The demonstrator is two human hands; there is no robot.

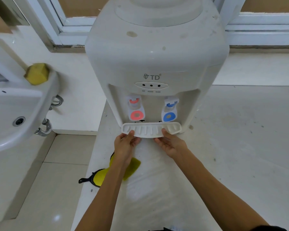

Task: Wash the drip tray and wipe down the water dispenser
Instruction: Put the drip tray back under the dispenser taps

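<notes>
A white tabletop water dispenser [157, 57] stands on a pale counter, with a red tap [136, 107] and a blue tap [169, 110]. At its foot sits the white slotted drip tray [150, 129]. My left hand [126, 145] grips the tray's front edge left of centre, thumb on top. To the right of centre my right hand [171, 144] holds the same edge, thumb over the rim. The tray sits right at the dispenser's base; I cannot tell whether it is seated in or partly out.
A yellow cloth [130, 167] with black trim lies on the counter [232, 147] under my left forearm. A white sink [15, 114] is at the left with a yellow sponge [37, 73] on its rim. A window frame runs behind the dispenser.
</notes>
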